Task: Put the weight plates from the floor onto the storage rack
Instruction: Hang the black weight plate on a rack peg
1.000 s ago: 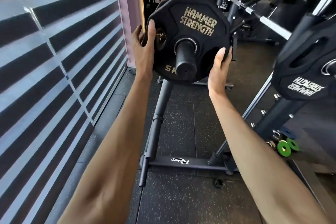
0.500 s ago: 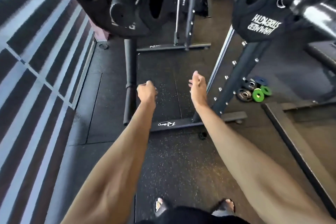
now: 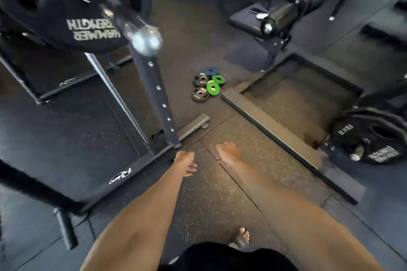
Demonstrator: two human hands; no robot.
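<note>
- On the speckled black rubber floor [image 3: 220, 193], a cluster of small weight plates [image 3: 206, 83] lies flat just beside the rack foot: two black discs [image 3: 199, 94], two green discs [image 3: 213, 88] and one blue disc [image 3: 211, 70], touching or overlapping.
- Black steel storage rack [image 3: 155, 86]: a perforated upright on a base bar with a white logo, left of the cluster.
- Large black rubber plate with upside-down white lettering [image 3: 66, 6]: hangs on a chrome-tipped peg [image 3: 146, 39] at upper left.
- Left hand [image 3: 185, 161]: empty, fingers relaxed, above the floor near the rack base.
- Right hand [image 3: 228, 154]: empty, fingers loosely curled, near the left hand and not touching it.
- Both hands are well apart from the cluster.
- Flat dark platform frame [image 3: 275, 136]: runs diagonally across the floor, right of the hands.
- Black barbell plate marked 15KG [image 3: 370, 136]: stands on edge at the right, beyond the frame.
- Sandalled foot [image 3: 243, 235]: on the floor at the lower edge.
</note>
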